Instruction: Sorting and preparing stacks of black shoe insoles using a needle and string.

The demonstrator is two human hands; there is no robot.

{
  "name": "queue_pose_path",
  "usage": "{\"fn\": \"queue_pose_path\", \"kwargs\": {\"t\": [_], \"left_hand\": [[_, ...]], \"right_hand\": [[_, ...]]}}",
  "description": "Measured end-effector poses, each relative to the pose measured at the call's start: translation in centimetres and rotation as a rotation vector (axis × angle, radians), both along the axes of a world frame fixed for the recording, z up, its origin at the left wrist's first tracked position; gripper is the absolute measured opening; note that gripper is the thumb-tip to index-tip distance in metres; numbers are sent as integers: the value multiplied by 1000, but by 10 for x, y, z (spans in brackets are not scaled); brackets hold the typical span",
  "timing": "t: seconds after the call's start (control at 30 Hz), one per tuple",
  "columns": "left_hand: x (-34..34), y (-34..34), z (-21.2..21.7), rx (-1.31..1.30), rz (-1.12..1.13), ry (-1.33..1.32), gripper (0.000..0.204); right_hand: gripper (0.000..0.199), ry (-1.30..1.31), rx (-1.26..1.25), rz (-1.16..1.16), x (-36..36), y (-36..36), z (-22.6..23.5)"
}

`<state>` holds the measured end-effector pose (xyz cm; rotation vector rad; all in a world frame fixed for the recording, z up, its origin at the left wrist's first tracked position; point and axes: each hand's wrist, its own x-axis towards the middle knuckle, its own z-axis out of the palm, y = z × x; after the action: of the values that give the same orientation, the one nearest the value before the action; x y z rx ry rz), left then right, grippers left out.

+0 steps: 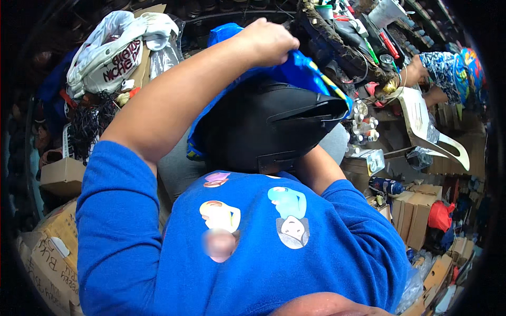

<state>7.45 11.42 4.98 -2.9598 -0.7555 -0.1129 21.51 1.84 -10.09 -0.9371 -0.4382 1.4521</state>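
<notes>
A black bag, leather-like, lies on my lap with a slit-like opening on its right side. Blue material with a yellow-green patterned edge wraps around its far and left sides. My left hand reaches across above the bag, its fingers curled closed at the upper edge of the blue material, seemingly gripping it. My right forearm goes in behind the bag's near right side, so the bag hides my right hand.
A white bundled cloth and dark tangled cords lie at the left above a cardboard box. To the right are small bottles, a white plastic chair, more boxes and a person in patterned clothing. Tools crowd the far right.
</notes>
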Motion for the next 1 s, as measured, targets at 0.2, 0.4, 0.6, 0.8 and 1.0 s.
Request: {"fn": "queue_pose_path", "kwargs": {"t": [0.2, 0.4, 0.6, 0.8, 1.0], "left_hand": [[46, -4, 2, -23, -109, -124, 17], [-59, 96, -30, 133, 432, 137, 20], [-121, 113, 3, 76, 235, -101, 15], [-108, 125, 15, 122, 375, -137, 21], [-78, 162, -17, 73, 604, -304, 24]], "right_hand": [[59, -37, 16, -6, 8, -6, 3], [58, -53, 63, 39, 6, -3, 12], [58, -21, 57, 106, -17, 1, -5], [57, -20, 58, 176, -32, -3, -9], [56, -57, 77, 158, -20, -4, -6]]}}
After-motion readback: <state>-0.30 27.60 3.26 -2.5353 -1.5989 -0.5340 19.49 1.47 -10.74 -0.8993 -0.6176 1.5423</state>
